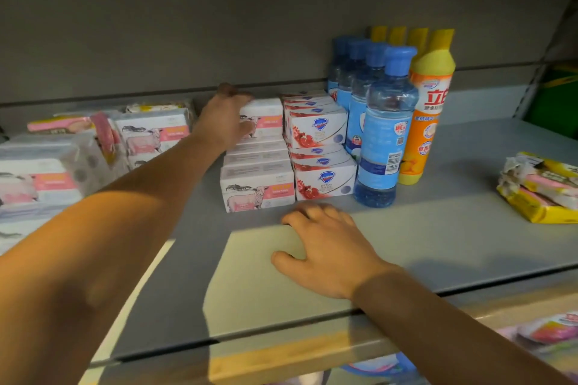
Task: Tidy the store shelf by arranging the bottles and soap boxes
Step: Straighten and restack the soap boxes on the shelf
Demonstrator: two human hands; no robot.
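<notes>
The front blue bottle (384, 134) stands upright on the grey shelf (453, 228), and everything else is placed from it. Behind it three more blue bottles (359, 78) run back in a row toward the rear wall. Touching its right side is a yellow bottle (428, 109) with an orange label, with more yellow bottles (397, 36) lined up behind that one. Just left of the front blue bottle sit the white soap boxes with a red fruit print (322, 180), stacked two layers high and running back in a row. Left of those again is a stack of white soap boxes with a pink sheep picture (258, 189).

The left hand (226, 116) reaches in over the back upper box of the sheep stack (266, 119); its fingers (242, 95) curl over the top of that box and the thumb lies against the box's front face, so it grips the box. The right hand (325, 247) rests palm down on the bare shelf in front of the soap stacks, fingers spread and relaxed, holding nothing.

Well left of the front blue bottle, more sheep boxes in plastic wrap (150, 134) lie loosely piled. Well right of it, a yellow-wrapped pack of soaps (541, 187) lies near the shelf's edge
</notes>
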